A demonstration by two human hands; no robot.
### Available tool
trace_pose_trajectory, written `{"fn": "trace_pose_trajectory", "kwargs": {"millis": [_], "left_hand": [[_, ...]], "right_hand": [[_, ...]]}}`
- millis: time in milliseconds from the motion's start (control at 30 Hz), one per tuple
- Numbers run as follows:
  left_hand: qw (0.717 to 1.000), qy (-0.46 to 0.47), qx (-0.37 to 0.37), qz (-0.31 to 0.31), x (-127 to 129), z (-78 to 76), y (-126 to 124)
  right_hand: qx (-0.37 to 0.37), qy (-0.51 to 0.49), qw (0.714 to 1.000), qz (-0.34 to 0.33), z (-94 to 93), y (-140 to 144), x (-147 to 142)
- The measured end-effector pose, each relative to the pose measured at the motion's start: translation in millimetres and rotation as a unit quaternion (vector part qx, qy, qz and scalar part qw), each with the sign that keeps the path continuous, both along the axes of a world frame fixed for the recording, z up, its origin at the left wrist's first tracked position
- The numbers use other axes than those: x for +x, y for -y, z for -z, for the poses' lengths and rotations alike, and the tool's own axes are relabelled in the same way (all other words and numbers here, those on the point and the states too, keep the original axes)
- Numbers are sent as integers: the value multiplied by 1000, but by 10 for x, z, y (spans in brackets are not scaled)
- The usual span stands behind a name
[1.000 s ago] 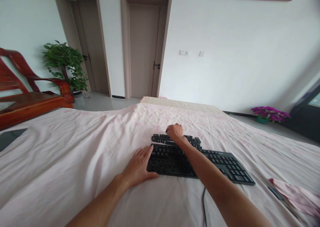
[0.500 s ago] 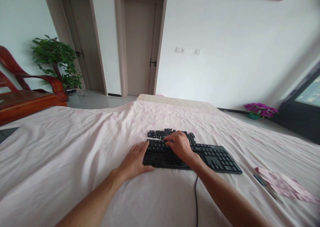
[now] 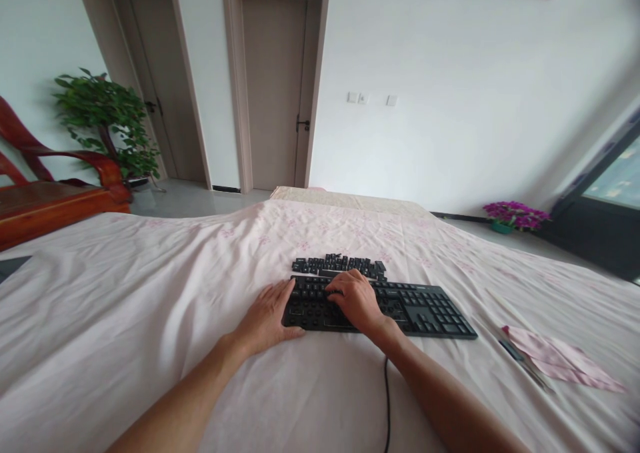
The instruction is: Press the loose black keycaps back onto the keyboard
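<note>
**Two hands at a stripped keyboard**

Two hands worked a black keyboard (image 3: 380, 303) lying on the pink-sheeted bed (image 3: 150, 293). The left hand (image 3: 265, 320) lay flat, fingers spread, bracing the keyboard's left end. The right hand (image 3: 356, 298) rested curled over the left-centre keys; whether its grip pinched a keycap could not be told. A row of loose keycaps (image 3: 340, 265) sat just beyond the keyboard. The step appeared to be seating a keycap; the next move would call for square alignment and a firm downward press.
</note>
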State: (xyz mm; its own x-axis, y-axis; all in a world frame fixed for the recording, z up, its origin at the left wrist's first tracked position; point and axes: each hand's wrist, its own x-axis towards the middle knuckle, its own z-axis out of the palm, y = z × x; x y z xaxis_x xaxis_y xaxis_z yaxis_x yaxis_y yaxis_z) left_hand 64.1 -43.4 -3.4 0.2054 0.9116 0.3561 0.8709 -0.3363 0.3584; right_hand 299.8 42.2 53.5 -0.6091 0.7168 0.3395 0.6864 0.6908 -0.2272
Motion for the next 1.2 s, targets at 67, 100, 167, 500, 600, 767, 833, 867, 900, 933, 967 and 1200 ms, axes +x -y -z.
{"fn": "trace_pose_trajectory", "kwargs": {"millis": [67,100,167,500,600,767,833,867,900,933,967,1200], "left_hand": [[1000,-1,-1,0,2,-1,-1],[1000,-1,-1,0,3,0,-2],[1000,2,0,-1,2,1,-7],[1000,-4,8,4,-6,9,-4],[1000,-3,8,3,-5,6,-4],[1000,6,6,3,0,-10,-9],[1000,6,6,4,2,-17,-9],[1000,6,6,4,2,-20,-8],[1000,5,6,5,3,-21,-7],[1000,3,7,5,3,-20,-6],[1000,1,8,4,4,-18,-5],[1000,-1,12,2,2,9,-7]], "right_hand": [[-1,-1,1000,-2,4,4,2],[1,-1,1000,-4,4,6,3],[7,-3,1000,-7,3,7,5],[12,-17,1000,-14,52,-12,-9],[15,-14,1000,-12,48,4,-14],[14,0,1000,-3,25,13,-30],[13,7,1000,-3,16,13,-38],[12,11,1000,-4,13,15,-40],[13,14,1000,-4,13,19,-42],[14,17,1000,-4,14,24,-42],[16,20,1000,-6,17,32,-40],[50,60,997,-20,-20,148,-31]]}}
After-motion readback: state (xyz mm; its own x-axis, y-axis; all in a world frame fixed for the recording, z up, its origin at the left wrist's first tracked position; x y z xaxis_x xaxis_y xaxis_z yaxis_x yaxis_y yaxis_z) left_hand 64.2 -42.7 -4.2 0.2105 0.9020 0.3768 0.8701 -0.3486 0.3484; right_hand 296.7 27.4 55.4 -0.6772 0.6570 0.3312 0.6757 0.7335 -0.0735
